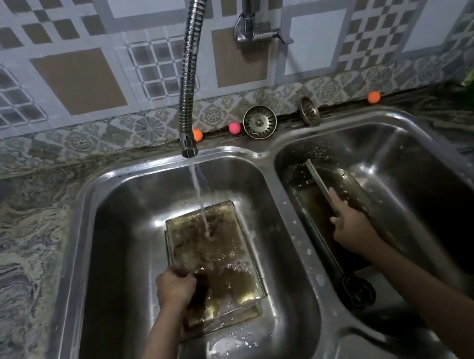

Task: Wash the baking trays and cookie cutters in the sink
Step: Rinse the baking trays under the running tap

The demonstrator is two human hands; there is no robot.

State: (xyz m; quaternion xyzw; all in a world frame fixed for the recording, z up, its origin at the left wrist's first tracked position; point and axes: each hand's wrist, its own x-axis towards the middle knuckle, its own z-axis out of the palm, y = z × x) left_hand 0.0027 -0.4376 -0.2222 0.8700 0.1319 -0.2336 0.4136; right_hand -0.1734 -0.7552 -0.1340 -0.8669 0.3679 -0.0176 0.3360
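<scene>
A marbled stone bench point(10, 241) borders a steel double sink point(269, 156). In the left basin, the left hand point(176, 288) curls its fingers around the near-left edge of a stained baking tray point(213, 258) under water running from the flexible tap point(187, 73). In the right basin, the right hand point(352, 227) grips a second tray point(318, 180) standing tilted on edge. No writing is readable anywhere.

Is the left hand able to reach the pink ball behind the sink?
Probably yes, but not right away. The left hand grips the baking tray under the running water, so it must let go first. Only the faucet hose hangs near the way to the pink ball.
</scene>
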